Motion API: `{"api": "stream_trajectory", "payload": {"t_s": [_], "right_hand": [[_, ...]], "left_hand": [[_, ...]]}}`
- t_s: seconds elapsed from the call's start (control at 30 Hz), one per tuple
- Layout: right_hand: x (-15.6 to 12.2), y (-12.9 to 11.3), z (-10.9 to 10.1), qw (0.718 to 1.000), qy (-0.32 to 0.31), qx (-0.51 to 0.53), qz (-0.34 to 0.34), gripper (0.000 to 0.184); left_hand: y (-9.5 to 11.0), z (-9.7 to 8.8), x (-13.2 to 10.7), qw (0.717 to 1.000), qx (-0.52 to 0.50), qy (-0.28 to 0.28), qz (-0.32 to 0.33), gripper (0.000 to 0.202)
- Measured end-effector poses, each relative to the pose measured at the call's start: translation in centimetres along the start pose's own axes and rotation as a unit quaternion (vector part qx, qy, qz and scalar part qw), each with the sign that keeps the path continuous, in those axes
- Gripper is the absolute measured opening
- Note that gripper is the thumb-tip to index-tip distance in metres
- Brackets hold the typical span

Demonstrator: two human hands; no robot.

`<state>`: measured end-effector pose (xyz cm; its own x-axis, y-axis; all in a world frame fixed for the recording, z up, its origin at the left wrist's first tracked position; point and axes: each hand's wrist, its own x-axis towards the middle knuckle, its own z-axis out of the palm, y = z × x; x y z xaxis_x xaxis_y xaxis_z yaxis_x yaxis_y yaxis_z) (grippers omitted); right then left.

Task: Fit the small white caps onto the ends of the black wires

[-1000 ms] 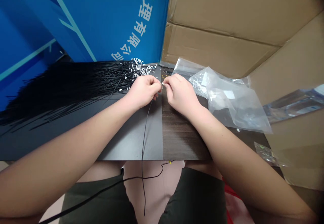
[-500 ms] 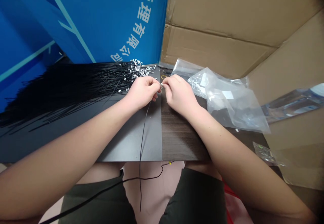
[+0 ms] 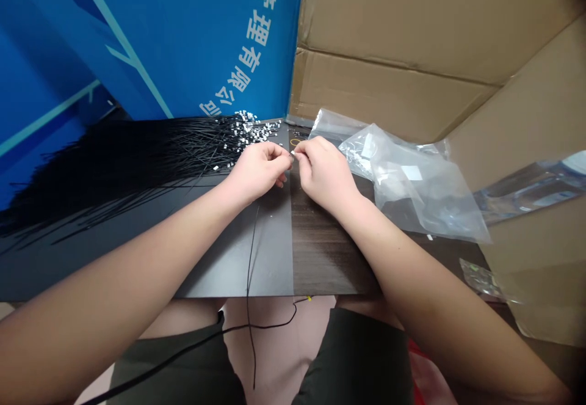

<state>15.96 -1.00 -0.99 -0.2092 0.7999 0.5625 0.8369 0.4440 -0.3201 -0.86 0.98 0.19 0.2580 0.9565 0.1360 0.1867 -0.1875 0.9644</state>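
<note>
Fine fingertip work, it seems: left hand (image 3: 259, 173) pinched around the black wire (image 3: 248, 301) hanging past the worktop (image 3: 270, 258) edge, right hand (image 3: 326, 171) closed on a tiny white piece (image 3: 293, 154) alongside, the next move calling for steadiness

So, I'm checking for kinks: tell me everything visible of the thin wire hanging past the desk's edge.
The wire is thin and black, gently bowed with no sharp kink showing. It drops from below the left hand, its top hard to see, past the desk and across a thicker cable. Its lower end hangs free. Contact with desk or cable is unclear.
</note>
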Motion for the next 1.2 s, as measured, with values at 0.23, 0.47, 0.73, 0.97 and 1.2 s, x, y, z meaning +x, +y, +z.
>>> {"api": "stream_trajectory", "payload": {"t_s": [0.23, 0.47, 0.73, 0.97, 1.2], "right_hand": [[0.0, -0.1, 0.0, 1.0, -0.003, 0.011, 0.012, 0.019], [0.1, -0.2, 0.1, 0.999, 0.006, 0.029, 0.021, 0.018], [0.0, -0.1, 0.1, 0.999, 0.012, 0.036, 0.027, 0.017], [-0.1, -0.2, 0.1, 0.999, 0.007, 0.043, 0.026, 0.019], [-0.1, -0.2, 0.3, 0.999, 0.001, 0.025, 0.022, 0.021]], "left_hand": [[-0.3, 0.1, 0.1, 1.0, -0.004, 0.003, 0.0, 0.008], [-0.8, 0.4, 0.1, 1.0, -0.022, 0.004, -0.001, 0.008], [-0.4, 0.5, -0.1, 0.998, -0.052, 0.024, -0.007, 0.008], [-0.6, 0.6, 0.1, 0.996, -0.09, 0.01, -0.019, 0.014], [-1.2, 0.4, 0.3, 0.994, -0.11, -0.006, -0.021, 0.015]]}}
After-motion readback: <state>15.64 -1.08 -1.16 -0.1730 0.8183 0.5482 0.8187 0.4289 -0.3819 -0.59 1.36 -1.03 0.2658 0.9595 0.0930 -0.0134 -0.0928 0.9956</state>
